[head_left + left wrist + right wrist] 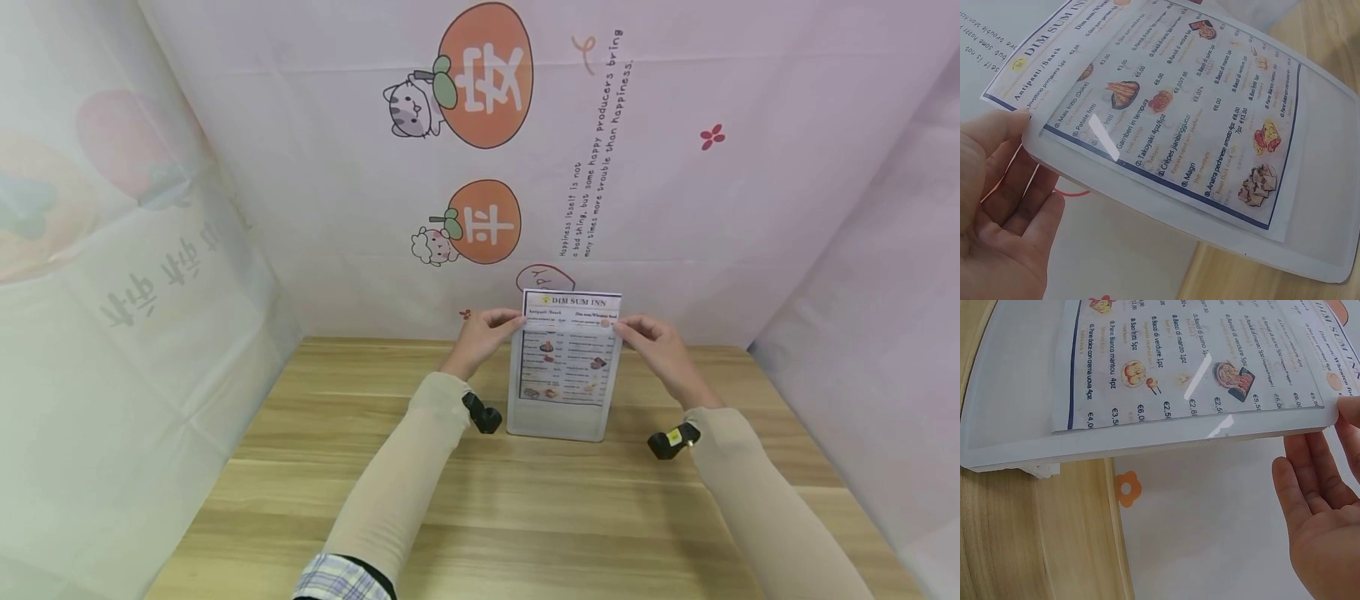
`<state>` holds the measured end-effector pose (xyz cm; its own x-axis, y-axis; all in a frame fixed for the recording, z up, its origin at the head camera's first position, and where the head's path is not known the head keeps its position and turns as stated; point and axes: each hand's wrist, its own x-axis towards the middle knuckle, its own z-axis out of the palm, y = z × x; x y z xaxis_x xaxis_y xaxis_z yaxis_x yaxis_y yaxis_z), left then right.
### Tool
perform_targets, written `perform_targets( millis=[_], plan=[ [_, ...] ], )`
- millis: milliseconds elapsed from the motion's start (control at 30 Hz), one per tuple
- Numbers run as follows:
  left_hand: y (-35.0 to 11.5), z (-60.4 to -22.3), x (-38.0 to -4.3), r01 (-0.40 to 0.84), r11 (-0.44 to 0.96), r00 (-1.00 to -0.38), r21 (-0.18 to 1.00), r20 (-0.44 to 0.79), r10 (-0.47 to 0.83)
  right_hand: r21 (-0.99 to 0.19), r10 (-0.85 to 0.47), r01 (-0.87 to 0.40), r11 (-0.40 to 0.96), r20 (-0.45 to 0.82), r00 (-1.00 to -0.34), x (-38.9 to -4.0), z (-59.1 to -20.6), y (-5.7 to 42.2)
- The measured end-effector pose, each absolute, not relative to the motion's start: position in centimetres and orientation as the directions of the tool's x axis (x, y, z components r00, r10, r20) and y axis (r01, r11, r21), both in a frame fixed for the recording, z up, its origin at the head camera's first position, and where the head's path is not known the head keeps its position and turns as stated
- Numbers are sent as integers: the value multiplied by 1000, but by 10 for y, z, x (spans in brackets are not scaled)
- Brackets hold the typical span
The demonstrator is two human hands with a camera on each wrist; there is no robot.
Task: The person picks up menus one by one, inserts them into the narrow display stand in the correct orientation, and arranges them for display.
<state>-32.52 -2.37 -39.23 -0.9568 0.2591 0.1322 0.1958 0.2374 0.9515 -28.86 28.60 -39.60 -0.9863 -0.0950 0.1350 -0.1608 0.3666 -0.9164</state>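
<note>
A printed Dim Sum Inn menu sheet sits partway inside a clear, white-edged sign holder, its titled top strip sticking out above. The holder stands on the table, leaning slightly back. At the sheet's left edge, just over the holder's top corner, my left hand pinches the paper with thumb and fingers. My right hand pinches the opposite edge at the same height. In the left wrist view, the left thumb lies at the holder's corner, its other fingers behind. The right wrist view shows the sheet inside the holder.
The wooden table ends at a printed cloth backdrop close behind the holder. Cloth also hangs along the left side and the right side. A small white piece shows under the holder's lower end.
</note>
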Motion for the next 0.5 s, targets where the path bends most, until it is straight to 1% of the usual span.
perform_targets(
  millis=[333, 500],
  plan=[
    [-23, -389, -328, 175, 239, -961, 955, 113, 251, -919, -106, -179, 351, 151, -983, -288, -398, 285],
    [-22, -381, -330, 217, 245, -955, 945, 154, 253, -918, -108, -181, 353, 152, -982, -289, -399, 287]
  ],
)
